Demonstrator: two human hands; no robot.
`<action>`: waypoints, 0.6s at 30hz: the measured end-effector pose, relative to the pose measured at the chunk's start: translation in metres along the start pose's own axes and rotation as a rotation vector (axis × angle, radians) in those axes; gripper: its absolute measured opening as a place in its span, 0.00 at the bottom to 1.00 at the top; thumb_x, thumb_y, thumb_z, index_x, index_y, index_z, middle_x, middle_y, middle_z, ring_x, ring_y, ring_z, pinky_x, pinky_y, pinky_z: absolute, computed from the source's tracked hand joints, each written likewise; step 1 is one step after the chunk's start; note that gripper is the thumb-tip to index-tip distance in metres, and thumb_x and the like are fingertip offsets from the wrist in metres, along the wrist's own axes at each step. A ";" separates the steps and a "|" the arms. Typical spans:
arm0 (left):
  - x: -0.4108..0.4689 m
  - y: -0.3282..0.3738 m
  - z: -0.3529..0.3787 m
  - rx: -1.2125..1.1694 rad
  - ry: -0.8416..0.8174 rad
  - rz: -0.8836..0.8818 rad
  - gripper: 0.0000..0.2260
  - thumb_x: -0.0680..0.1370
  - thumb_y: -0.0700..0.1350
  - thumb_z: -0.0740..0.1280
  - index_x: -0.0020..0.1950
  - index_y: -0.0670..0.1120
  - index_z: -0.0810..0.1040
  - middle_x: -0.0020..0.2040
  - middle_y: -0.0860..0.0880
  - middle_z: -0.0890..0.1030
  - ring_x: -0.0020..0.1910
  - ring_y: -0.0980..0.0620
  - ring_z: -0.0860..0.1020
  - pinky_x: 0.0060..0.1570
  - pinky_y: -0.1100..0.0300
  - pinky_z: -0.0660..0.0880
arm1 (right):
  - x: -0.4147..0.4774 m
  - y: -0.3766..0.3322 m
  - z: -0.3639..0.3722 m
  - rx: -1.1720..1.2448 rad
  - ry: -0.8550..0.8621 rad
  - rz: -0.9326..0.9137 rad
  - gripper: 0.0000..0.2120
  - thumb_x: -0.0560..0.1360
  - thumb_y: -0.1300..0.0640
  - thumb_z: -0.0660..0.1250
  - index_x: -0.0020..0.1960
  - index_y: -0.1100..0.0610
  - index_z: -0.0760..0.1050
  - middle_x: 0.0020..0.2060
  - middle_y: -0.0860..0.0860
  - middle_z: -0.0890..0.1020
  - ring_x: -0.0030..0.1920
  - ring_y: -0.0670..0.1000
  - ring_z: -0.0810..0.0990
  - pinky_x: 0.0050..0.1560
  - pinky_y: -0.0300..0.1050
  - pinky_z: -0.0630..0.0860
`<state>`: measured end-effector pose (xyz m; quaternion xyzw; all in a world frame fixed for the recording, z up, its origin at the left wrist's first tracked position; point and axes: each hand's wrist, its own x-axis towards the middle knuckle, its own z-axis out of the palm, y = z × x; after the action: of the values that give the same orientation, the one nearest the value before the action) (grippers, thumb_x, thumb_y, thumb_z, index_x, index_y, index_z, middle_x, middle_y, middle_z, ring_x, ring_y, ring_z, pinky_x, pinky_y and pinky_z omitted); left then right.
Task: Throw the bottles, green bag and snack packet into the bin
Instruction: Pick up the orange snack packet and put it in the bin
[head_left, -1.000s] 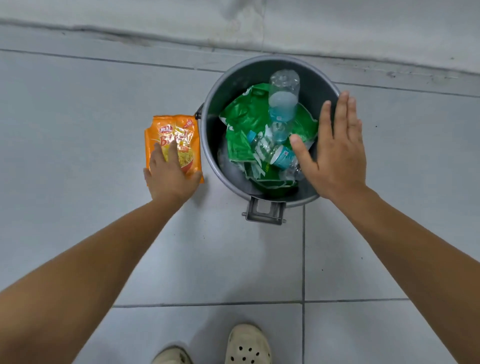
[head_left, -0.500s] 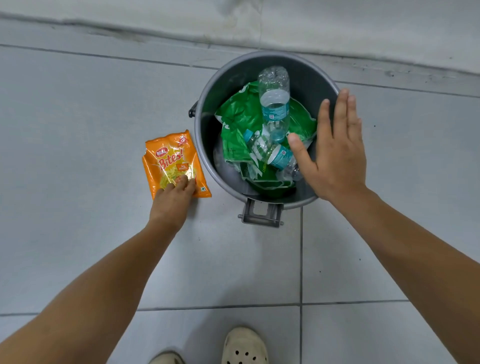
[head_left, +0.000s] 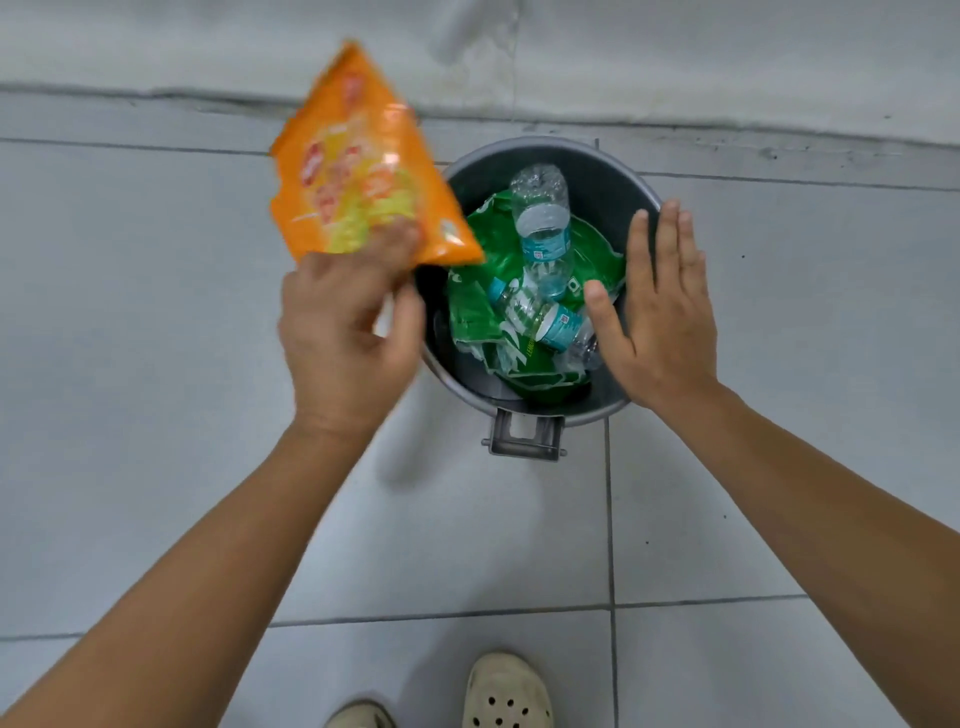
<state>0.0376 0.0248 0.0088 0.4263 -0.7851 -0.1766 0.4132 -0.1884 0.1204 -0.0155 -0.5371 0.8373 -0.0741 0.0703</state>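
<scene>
My left hand (head_left: 345, 332) grips the lower edge of an orange snack packet (head_left: 353, 171), held up in the air at the left rim of the grey bin (head_left: 597, 171). The packet is blurred and tilted. Inside the bin lie a crumpled green bag (head_left: 478, 312) and two clear plastic bottles: one (head_left: 540, 223) upright-leaning at the back, one (head_left: 545, 317) lying across the bag. My right hand (head_left: 660, 312) is flat with fingers apart over the bin's right rim, holding nothing.
The bin stands on pale grey floor tiles near a wall base (head_left: 519, 62) at the back. A metal pedal (head_left: 524, 441) sticks out at the bin's front. My two light clog shoes (head_left: 506, 691) show at the bottom edge.
My left hand has taken the orange packet off the floor and lifted it up and to the right, to the bin's left rim. The right hand has stayed over the right rim.
</scene>
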 end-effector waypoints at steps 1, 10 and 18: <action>-0.001 0.009 0.003 -0.009 -0.085 0.112 0.14 0.73 0.37 0.65 0.56 0.44 0.83 0.52 0.51 0.84 0.41 0.46 0.78 0.44 0.53 0.76 | 0.000 0.000 0.000 0.015 0.007 0.001 0.40 0.77 0.34 0.38 0.78 0.62 0.47 0.77 0.61 0.48 0.77 0.58 0.44 0.76 0.56 0.45; -0.018 0.033 0.050 0.156 -0.773 0.306 0.13 0.73 0.45 0.62 0.51 0.49 0.85 0.50 0.53 0.86 0.45 0.45 0.77 0.45 0.53 0.69 | -0.001 0.003 0.001 0.075 0.034 -0.008 0.41 0.76 0.33 0.37 0.78 0.60 0.48 0.77 0.60 0.49 0.77 0.58 0.45 0.75 0.57 0.47; -0.001 0.047 0.057 0.206 -0.968 0.285 0.14 0.71 0.50 0.61 0.49 0.48 0.82 0.49 0.50 0.84 0.55 0.47 0.77 0.61 0.49 0.70 | -0.001 0.001 0.000 0.061 0.012 0.006 0.42 0.75 0.31 0.37 0.78 0.59 0.47 0.78 0.59 0.49 0.77 0.57 0.45 0.75 0.55 0.45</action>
<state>-0.0321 0.0486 0.0044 0.2230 -0.9500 -0.2174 -0.0215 -0.1890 0.1215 -0.0154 -0.5319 0.8366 -0.1028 0.0818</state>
